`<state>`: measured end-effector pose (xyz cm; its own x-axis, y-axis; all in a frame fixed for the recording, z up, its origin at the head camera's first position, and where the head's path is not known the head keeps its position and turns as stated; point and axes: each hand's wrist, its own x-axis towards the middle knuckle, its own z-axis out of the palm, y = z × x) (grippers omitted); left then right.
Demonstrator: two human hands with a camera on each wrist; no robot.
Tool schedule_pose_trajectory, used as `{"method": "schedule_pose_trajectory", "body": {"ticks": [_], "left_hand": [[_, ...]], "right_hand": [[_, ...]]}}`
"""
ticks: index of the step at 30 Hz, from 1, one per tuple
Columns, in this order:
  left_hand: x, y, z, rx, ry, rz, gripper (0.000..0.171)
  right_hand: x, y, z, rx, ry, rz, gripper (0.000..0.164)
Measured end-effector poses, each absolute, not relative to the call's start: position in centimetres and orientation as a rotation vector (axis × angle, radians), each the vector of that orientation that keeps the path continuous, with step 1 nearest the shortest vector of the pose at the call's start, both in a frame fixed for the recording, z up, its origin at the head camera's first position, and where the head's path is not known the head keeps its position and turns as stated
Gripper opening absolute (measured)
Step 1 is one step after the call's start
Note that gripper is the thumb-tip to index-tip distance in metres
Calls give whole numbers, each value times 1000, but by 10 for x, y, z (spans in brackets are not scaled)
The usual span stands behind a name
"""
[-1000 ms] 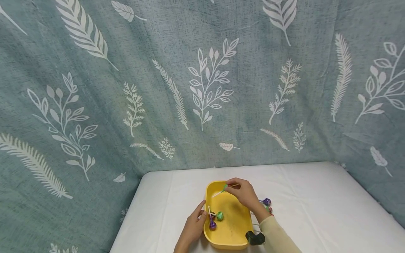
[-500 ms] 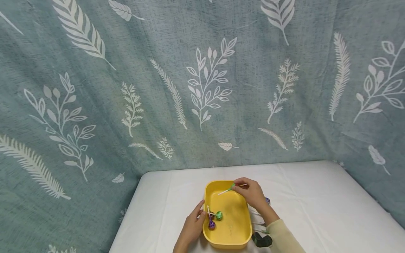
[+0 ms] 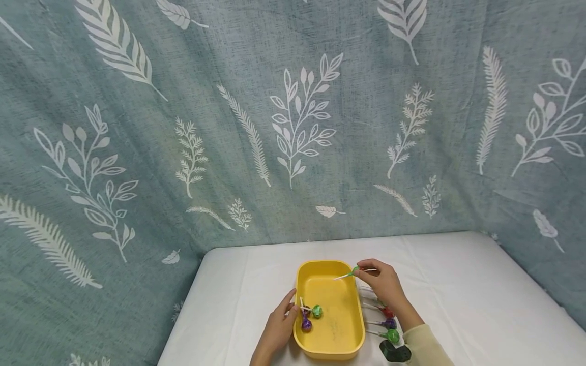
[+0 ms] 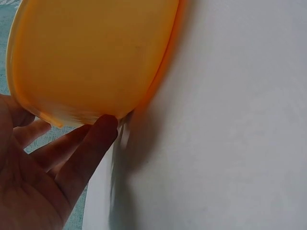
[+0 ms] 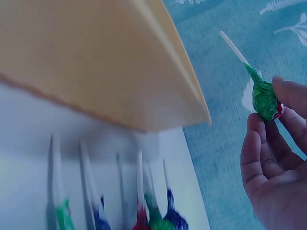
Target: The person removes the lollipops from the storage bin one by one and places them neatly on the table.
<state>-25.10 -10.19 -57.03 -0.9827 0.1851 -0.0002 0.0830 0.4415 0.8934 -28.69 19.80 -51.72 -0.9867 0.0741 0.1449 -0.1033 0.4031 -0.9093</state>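
Observation:
A yellow plastic tray (image 3: 336,325) stands on the table, its side wall (image 4: 96,57) filling much of the left wrist view. My left hand (image 3: 280,325) grips its left side, fingers against the outer wall and thumb at the rim. Between thumb and fingers, my right hand (image 3: 383,280) pinches a lollipop in a green wrapper (image 5: 264,98) by its candy end, over the far right rim. The white stick points left over the tray. Inside the tray, near its left wall, lie a green lollipop (image 3: 317,312), a purple lollipop (image 3: 306,325) and a dark reddish one.
Right of the tray, several lollipops lie in a row with sticks toward it, among them a green one (image 3: 392,335), a purple one (image 3: 389,323) and a red one (image 3: 388,312). My right forearm covers part of the row. Behind the white table (image 3: 458,305) hangs a leaf-patterned curtain (image 3: 256,101).
My right hand has moved right with the green lollipop, from above the tray to its right rim, uncovering more of the lollipop row. My left hand stays on the tray.

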Motion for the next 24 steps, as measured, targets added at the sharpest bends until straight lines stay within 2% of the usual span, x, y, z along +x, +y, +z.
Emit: {"method": "schedule_pose_trajectory", "body": {"ticks": [7,24], "left_hand": [[-252,-103,-571,248,2575,1605,50],[-250,-101,-569,220,2566,1597,50]], "right_hand": [[-281,217,-521,-63,-2514,1615,41],[-272,256,-537,-216,-2543,1535,50]]}}
